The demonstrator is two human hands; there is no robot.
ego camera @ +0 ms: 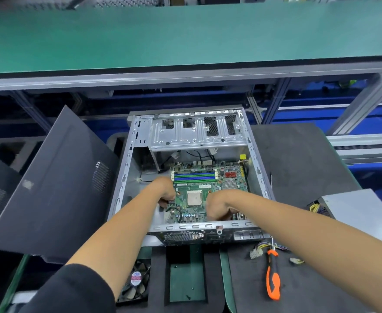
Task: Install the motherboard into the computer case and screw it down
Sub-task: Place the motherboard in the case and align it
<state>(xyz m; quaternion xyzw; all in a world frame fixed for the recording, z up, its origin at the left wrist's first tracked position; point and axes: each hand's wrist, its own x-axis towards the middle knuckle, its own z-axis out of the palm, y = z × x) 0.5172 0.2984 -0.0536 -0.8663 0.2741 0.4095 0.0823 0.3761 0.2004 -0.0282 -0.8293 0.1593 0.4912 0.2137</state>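
A green motherboard (208, 184) with blue memory slots and a square grey CPU lies inside the open grey computer case (126, 168), which rests flat on dark foam. My left hand (166, 192) grips the board's left edge with curled fingers. At the board's near edge, my right hand (218, 207) holds the board beside the CPU, fingers curled down over it. An orange-and-black screwdriver (273, 274) lies on the foam to the right of the case, untouched. No screws are visible.
The dark case side panel (56, 188) leans at the left. A small fan (137, 283) sits in a foam slot at the near left. Loose cable connectors (256, 253) and a grey power supply (352, 208) lie at the right. A green shelf (185, 37) overhangs behind.
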